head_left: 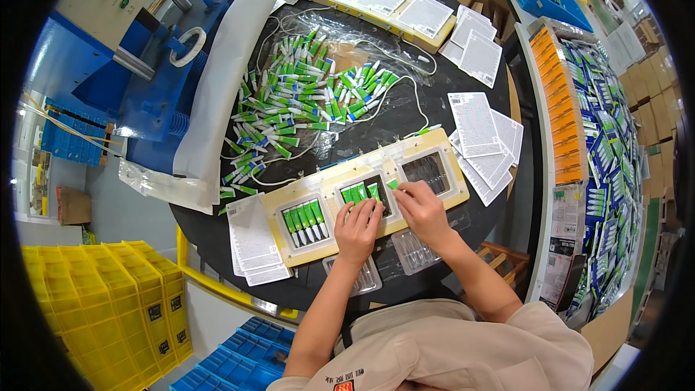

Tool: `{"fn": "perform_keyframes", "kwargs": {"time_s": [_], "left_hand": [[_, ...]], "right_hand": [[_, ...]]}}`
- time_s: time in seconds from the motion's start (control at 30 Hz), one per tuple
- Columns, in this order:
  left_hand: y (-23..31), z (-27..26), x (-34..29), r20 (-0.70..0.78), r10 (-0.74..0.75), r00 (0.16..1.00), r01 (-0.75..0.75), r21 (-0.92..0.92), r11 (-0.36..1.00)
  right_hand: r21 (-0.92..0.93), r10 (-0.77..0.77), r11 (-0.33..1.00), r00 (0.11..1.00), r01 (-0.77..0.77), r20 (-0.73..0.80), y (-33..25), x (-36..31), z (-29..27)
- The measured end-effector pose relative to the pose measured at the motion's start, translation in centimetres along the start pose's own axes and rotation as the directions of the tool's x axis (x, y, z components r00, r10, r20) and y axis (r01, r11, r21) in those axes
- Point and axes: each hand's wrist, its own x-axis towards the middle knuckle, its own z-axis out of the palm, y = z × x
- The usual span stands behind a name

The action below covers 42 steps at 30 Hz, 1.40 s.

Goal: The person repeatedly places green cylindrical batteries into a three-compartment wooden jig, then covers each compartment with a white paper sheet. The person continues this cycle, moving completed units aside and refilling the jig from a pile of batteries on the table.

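A long pale-yellow fixture with three windows lies across the near part of a round black table. Its left window holds a row of green-and-white tubes. In the middle window stand a few more green tubes, and my left hand has its fingers over their lower ends; what those fingertips grip, if anything, is hidden. My right hand pinches a green tube above the gap between the middle and right windows. The right window holds a clear plastic blister with no tubes in it.
A heap of loose tubes covers the far left of the table, crossed by white cords. Printed cards lie at right, more cards at left. Another fixture stands at the back. Blue machinery rises at left; yellow crates stand below.
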Motion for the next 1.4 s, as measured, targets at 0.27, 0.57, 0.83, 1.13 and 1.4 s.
{"fn": "perform_keyframes", "kwargs": {"time_s": [0.27,0.57,0.83,1.13,1.4], "left_hand": [[0.3,-0.8,-1.8,0.195,-0.081,0.977,0.08,0.015,0.997],[-1.0,-2.3,-0.3,0.313,-0.008,0.95,0.043,-0.105,0.994],[-11.0,2.7,11.5,0.005,-0.208,0.978,0.208,-0.048,0.977],[-16.8,9.1,19.1,0.276,-0.522,0.807,0.464,0.25,0.85],[-14.2,7.1,18.4,0.177,-0.491,0.853,0.483,0.09,0.871]], "right_hand": [[-0.078,-0.196,0.975,0.968,0.21,0.16,0.4,-0.9,2.0],[-0.06,-0.164,0.984,0.986,0.165,0.028,1.3,4.9,0.4],[-0.466,-0.057,0.845,0.911,0.262,0.409,10.8,16.9,9.0],[-0.077,0.128,0.988,0.99,-0.131,-0.052,6.0,6.5,-2.5],[-0.192,-0.157,0.958,0.952,0.211,0.262,5.5,-0.4,-3.0]]}}
